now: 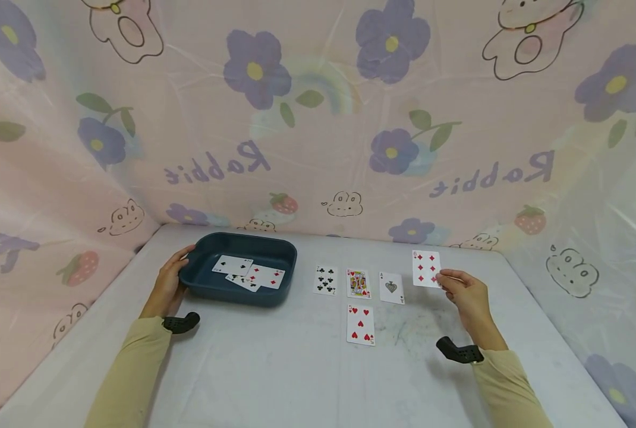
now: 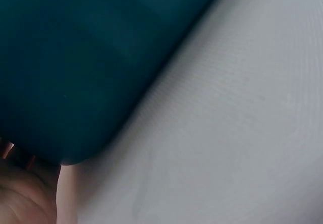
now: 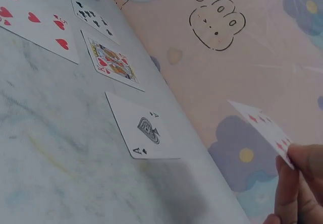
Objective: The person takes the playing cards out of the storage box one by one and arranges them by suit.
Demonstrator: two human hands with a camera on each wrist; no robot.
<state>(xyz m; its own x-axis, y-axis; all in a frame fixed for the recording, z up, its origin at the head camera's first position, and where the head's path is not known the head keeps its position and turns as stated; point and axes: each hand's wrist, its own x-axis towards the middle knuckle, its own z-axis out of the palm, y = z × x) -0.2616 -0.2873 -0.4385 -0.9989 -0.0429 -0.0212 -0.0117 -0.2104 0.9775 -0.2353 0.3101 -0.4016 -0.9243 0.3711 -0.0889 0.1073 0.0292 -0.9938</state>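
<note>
Between thumb and fingers, my right hand (image 1: 469, 302) pinches the six of diamonds (image 1: 425, 268) by its lower right corner, raised above the table. To its left lie the ace of spades (image 1: 391, 288), a king of hearts (image 1: 358, 283) and a clubs card (image 1: 326, 280) in a row, face up. Below the king is the five of hearts (image 1: 361, 324). My left hand (image 1: 166, 284) rests against the left side of a dark teal tray (image 1: 232, 294), its fingers at the rim and partly hidden. Inside the tray several face-up cards (image 1: 265, 276) overlap.
A white cloth-like surface covers the table (image 1: 275, 368). Behind and at both sides hangs a pink printed curtain (image 1: 318, 131) with flowers and rabbits, meeting the table's back edge. Each wrist carries a black camera mount (image 1: 181, 323).
</note>
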